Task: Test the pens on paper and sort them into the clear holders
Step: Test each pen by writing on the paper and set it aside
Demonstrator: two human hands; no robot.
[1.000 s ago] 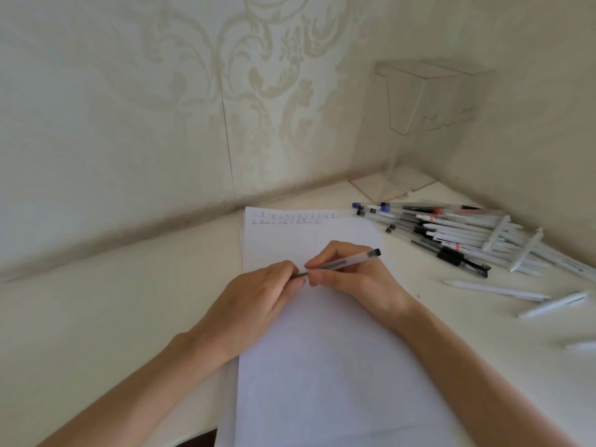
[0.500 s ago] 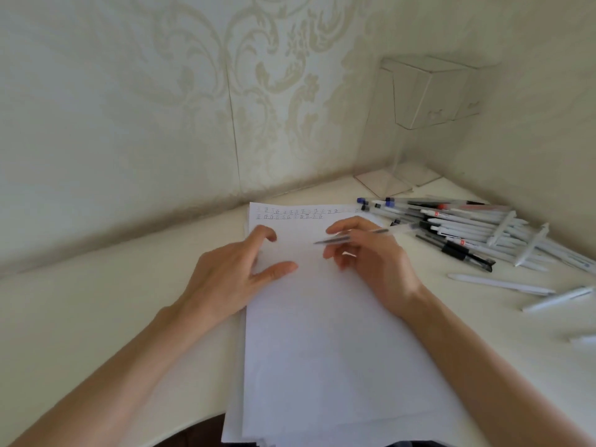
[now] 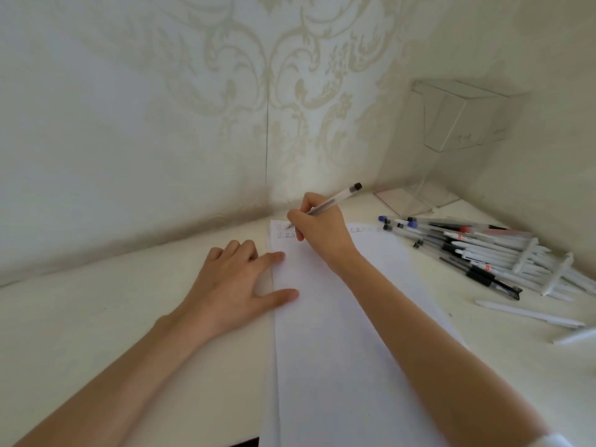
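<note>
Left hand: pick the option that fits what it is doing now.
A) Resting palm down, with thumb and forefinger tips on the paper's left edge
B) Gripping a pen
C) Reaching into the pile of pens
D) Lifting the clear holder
A: the left hand lies palm down on the table, with its thumb and forefinger tips on the left edge of the paper. The right hand is the one that grips the pen.
</note>
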